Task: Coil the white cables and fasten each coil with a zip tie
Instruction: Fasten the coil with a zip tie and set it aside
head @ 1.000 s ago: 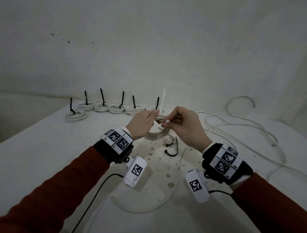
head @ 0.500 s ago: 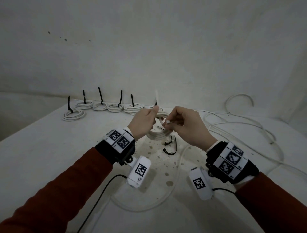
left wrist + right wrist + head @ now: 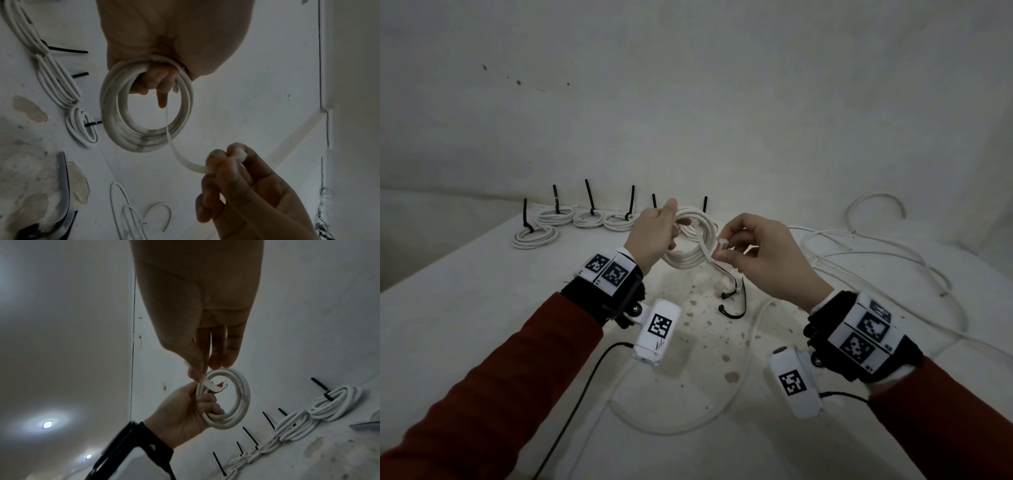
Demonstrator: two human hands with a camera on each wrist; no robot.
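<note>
My left hand point(image 3: 657, 233) grips a white cable coil point(image 3: 690, 255) held upright above the table; its fingers curl through the ring point(image 3: 144, 113). A white zip tie point(image 3: 705, 245) runs through the coil. My right hand point(image 3: 743, 246) pinches the tie's head end point(image 3: 238, 155) just right of the coil. The strap point(image 3: 180, 155) bends from my left fingers down to that pinch. In the right wrist view the coil point(image 3: 236, 402) sits below my right fingertips point(image 3: 197, 374).
Several finished coils point(image 3: 589, 219) with black zip ties stand in a row at the table's back left. Two loose black zip ties point(image 3: 734, 301) lie below my hands. Uncoiled white cable point(image 3: 876, 260) sprawls on the right, and one strand point(image 3: 688, 421) loops near me.
The coil has been lifted and turned more upright. The white zip tie, earlier sticking up above the hands, now passes through the coil with my right hand pinching its end.
</note>
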